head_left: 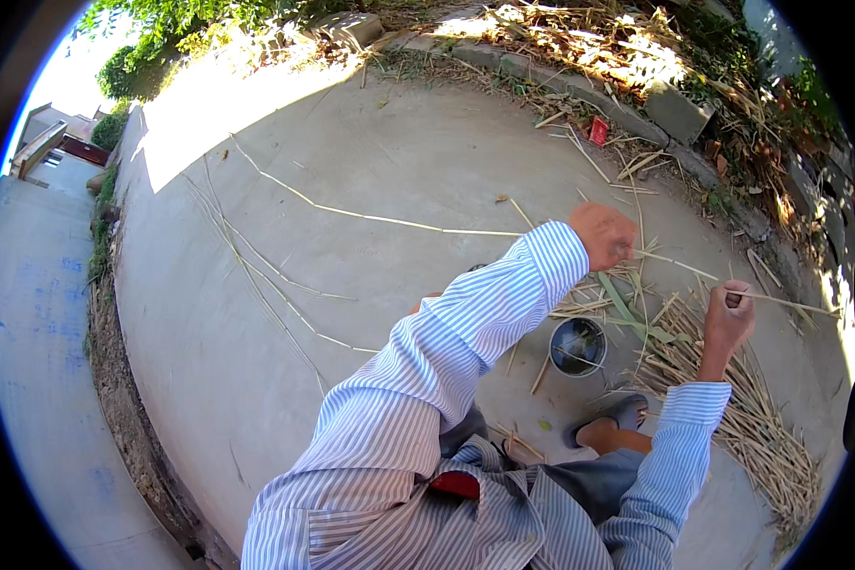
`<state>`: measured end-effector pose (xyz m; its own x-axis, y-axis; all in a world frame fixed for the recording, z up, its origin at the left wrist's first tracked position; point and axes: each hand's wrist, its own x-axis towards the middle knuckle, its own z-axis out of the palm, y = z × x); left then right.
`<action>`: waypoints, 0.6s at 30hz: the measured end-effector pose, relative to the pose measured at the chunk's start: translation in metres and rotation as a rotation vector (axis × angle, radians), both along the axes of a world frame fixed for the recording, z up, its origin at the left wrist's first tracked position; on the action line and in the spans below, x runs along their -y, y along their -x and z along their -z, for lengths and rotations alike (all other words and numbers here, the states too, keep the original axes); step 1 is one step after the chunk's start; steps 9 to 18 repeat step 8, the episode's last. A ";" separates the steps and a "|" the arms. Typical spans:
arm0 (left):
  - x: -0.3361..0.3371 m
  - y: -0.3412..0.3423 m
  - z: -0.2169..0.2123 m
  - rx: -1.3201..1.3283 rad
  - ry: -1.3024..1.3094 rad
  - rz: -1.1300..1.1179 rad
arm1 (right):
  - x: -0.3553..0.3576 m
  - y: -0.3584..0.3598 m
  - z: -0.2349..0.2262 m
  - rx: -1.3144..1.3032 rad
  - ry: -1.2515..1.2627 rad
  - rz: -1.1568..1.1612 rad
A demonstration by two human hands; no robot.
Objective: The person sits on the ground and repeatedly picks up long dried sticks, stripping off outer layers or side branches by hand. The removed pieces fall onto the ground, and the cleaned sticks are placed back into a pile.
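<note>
My left hand (603, 236) is stretched out at centre right, closed on a long, pale, jointed reed stalk (380, 219). From this hand the stalk trails in a bent line far to the left across the concrete. On its other side it runs to my right hand (730, 318), whose fingers pinch it, and its end sticks out further right. Below my left hand stands a round bucket (578, 347) with something dark, perhaps water, inside. A heap of dry cut stalks (774, 446) lies below my right hand.
More thin stalks (256, 271) lie on the concrete (190, 380) to the left. A stone kerb (627, 119) with dry leaves borders the far right, near a small red object (598, 131). At left is a low dirt-edged ledge (128, 408). My sandalled foot (603, 432) is beside the heap.
</note>
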<state>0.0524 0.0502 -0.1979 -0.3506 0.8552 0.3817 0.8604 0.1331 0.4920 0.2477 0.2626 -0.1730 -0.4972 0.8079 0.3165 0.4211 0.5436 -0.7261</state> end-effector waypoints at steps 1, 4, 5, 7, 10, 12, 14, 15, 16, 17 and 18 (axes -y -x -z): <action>0.008 0.002 0.004 -0.105 -0.057 -0.046 | -0.007 0.000 0.000 0.036 -0.011 0.020; 0.057 0.023 -0.015 -0.219 -0.168 -0.120 | -0.043 -0.016 0.016 0.033 0.304 -0.129; 0.080 0.035 -0.024 -0.188 -0.008 -0.149 | -0.047 -0.019 0.023 0.012 0.472 -0.223; 0.135 0.049 -0.036 -0.139 0.292 -0.318 | -0.035 -0.014 0.032 0.177 0.448 -0.383; 0.163 0.055 -0.039 -0.081 0.382 -0.374 | -0.020 -0.009 0.035 0.262 0.435 -0.464; 0.163 0.055 -0.039 -0.081 0.382 -0.374 | -0.020 -0.009 0.035 0.262 0.435 -0.464; 0.163 0.055 -0.039 -0.081 0.382 -0.374 | -0.020 -0.009 0.035 0.262 0.435 -0.464; 0.163 0.055 -0.039 -0.081 0.382 -0.374 | -0.020 -0.009 0.035 0.262 0.435 -0.464; 0.163 0.055 -0.039 -0.081 0.382 -0.374 | -0.020 -0.009 0.035 0.262 0.435 -0.464; 0.163 0.055 -0.039 -0.081 0.382 -0.374 | -0.020 -0.009 0.035 0.262 0.435 -0.464; 0.163 0.055 -0.039 -0.081 0.382 -0.374 | -0.020 -0.009 0.035 0.262 0.435 -0.464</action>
